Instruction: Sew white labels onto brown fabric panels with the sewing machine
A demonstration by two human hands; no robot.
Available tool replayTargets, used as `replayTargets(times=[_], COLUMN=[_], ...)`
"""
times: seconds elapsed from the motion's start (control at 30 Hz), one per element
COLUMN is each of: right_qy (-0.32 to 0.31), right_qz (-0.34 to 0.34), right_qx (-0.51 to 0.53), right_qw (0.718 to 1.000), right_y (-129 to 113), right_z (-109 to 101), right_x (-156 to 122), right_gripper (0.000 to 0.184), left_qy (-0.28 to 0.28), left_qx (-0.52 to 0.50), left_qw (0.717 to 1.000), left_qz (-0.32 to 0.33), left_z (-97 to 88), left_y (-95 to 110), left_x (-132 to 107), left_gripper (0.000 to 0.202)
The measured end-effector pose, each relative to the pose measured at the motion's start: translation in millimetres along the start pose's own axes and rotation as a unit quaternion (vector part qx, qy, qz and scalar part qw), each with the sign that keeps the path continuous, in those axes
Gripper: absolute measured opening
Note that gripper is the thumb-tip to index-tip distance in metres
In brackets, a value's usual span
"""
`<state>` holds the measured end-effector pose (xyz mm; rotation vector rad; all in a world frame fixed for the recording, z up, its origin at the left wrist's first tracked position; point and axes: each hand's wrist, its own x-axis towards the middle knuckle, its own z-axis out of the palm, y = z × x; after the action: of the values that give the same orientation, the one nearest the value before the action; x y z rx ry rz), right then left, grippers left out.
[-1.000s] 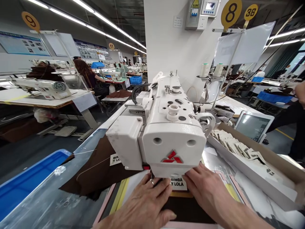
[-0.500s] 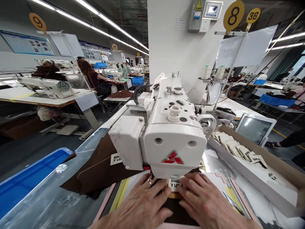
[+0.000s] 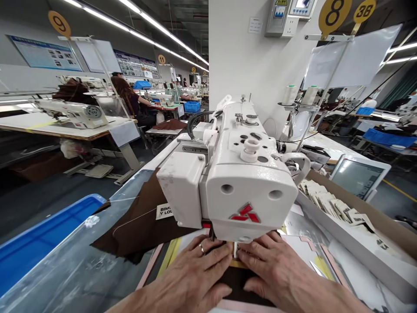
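Observation:
A white sewing machine (image 3: 224,195) with a red three-part emblem stands right before me. Under its front end, my left hand (image 3: 203,269) lies flat, a ring on one finger, its fingertips beside a small white label (image 3: 235,249). From the other side my right hand (image 3: 275,267) presses flat, its fingers covering most of that label. Dark brown fabric (image 3: 237,282) shows between both hands on a work plate edged in pink and yellow. The needle area is largely hidden. Another brown piece (image 3: 137,228) lies at the left, bearing a printed label (image 3: 163,211).
At the right, a long cardboard box (image 3: 365,254) holds several printed labels (image 3: 337,206), with a tablet-like screen (image 3: 360,177) behind it. Tweezers (image 3: 317,269) lie near my right wrist. A blue bin (image 3: 48,243) stands at the left below the table edge.
The view has swung slightly left. My right fingers have slid inward over the label, so much less of its print shows. Both hands stay flat at the machine.

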<state>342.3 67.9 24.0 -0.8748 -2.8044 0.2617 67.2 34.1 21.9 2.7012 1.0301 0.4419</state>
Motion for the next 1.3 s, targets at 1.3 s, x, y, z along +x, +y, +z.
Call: replayTargets(times=[1.3], right_qy=[-0.032], right_qz=[0.019], right_qx=[0.033], right_qw=[0.999], right_y=[-2], right_z=[-5], right_x=[7], right_gripper=[0.035], left_qy=[-0.131], left_qx=[-0.056], left_qw=[0.988], left_qz=[-0.068], left_z=[-25.5], left_y=[8], left_x=[27], left_gripper=[0.043])
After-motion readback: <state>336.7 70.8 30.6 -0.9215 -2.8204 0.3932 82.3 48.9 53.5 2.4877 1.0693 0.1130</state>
